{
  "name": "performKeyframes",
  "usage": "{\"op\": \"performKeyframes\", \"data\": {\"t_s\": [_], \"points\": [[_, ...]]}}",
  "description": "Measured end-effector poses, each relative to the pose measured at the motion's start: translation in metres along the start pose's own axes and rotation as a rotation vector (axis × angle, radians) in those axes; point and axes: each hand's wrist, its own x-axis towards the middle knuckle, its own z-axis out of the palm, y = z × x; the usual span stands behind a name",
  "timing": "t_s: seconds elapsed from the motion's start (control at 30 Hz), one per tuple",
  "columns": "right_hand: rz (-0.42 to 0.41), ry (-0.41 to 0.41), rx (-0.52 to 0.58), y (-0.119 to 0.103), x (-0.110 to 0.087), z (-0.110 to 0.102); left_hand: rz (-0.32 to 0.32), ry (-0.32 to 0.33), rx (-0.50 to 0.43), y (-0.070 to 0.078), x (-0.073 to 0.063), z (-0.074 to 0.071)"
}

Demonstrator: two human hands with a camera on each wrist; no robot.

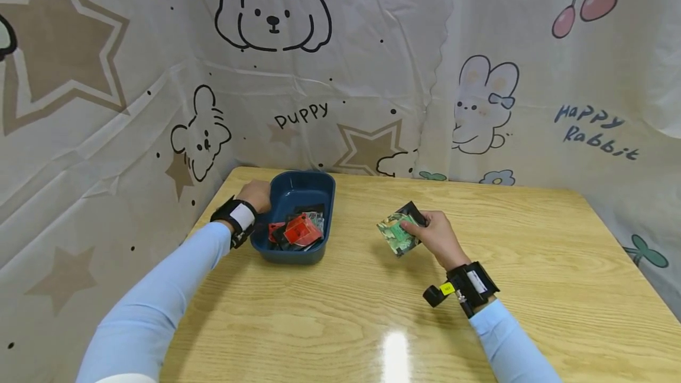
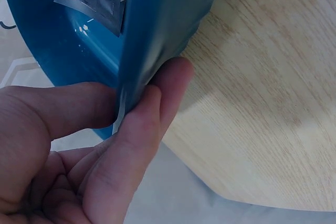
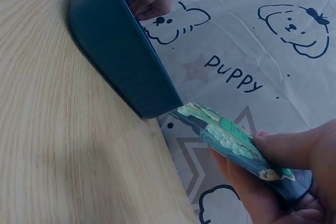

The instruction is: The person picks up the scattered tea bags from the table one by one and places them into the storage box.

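Observation:
At the left of the table, my left hand (image 1: 256,195) pinches the side rim of a dark blue plastic basin (image 1: 289,258). In the left wrist view, the thumb lies inside the basin wall (image 2: 157,35) and the fingers outside it. Red and black packets (image 1: 302,230) lie in a loose pile inside. My right hand (image 1: 440,240) holds a green patterned packet (image 1: 398,233) above the table, right of the basin, its thumb on top. A dark part shows behind the green face. Pale blossoms and a green label show on the packet (image 3: 226,136) in the right wrist view.
The wood-grain table (image 1: 340,318) has its left edge close to the basin. A pale curtain (image 1: 351,70) with cartoon animals hangs behind the table and along its left side. Each wrist wears a black strap, and a small camera (image 1: 435,295) sticks out from the right one.

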Motion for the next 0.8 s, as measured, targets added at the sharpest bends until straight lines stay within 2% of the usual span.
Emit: {"op": "performKeyframes", "data": {"t_s": [0.33, 0.67, 0.8], "points": [[0.000, -0.013, 0.002, -0.007, 0.006, 0.010, -0.025, 0.000, -0.018, -0.004, 0.002, -0.002], [-0.008, -0.035, 0.006, -0.010, 0.009, 0.021, -0.020, -0.012, -0.006, -0.001, 0.000, 0.000], [-0.022, -0.034, -0.004, -0.012, 0.011, 0.024, -0.014, 0.007, -0.008, -0.002, 0.002, 0.001]]}}
